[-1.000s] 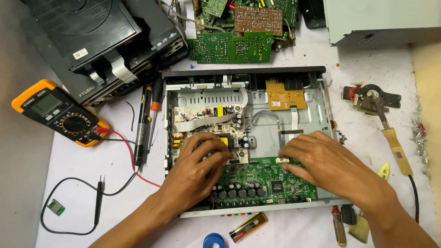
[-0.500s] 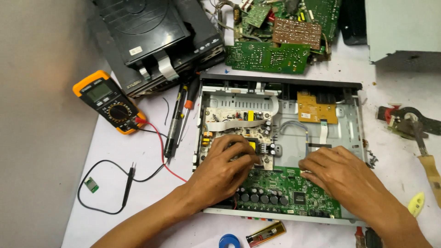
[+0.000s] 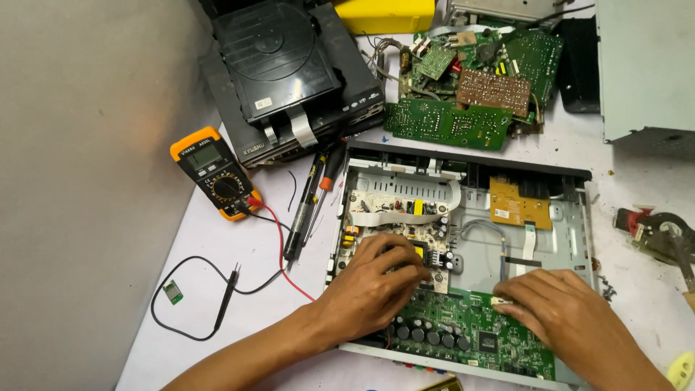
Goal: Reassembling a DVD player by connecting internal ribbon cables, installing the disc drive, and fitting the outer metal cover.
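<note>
An opened metal player chassis (image 3: pixel 572 217) lies on the white table. Inside it sit a beige power board (image 3: pixel 402 213), a small orange board (image 3: pixel 517 204) and a green main board (image 3: pixel 463 329) with black capacitors. My left hand (image 3: pixel 373 289) rests on the lower edge of the power board, fingers curled against it. My right hand (image 3: pixel 561 311) lies on the green main board, with its fingertips at a small white connector (image 3: pixel 501 300) under a grey ribbon cable (image 3: pixel 499 250). Whether either hand grips anything I cannot tell.
A yellow multimeter (image 3: pixel 215 174) with red and black leads lies at the left. Screwdrivers (image 3: pixel 311 199) lie beside the chassis. A black disc drive unit (image 3: pixel 286 69) stands at the back, loose circuit boards (image 3: pixel 470 90) next to it. A grey metal cover (image 3: pixel 644 65) sits at the right.
The view has shifted, so everything sits further right and lower in the frame. Both hands stay on the boards in much the same places.
</note>
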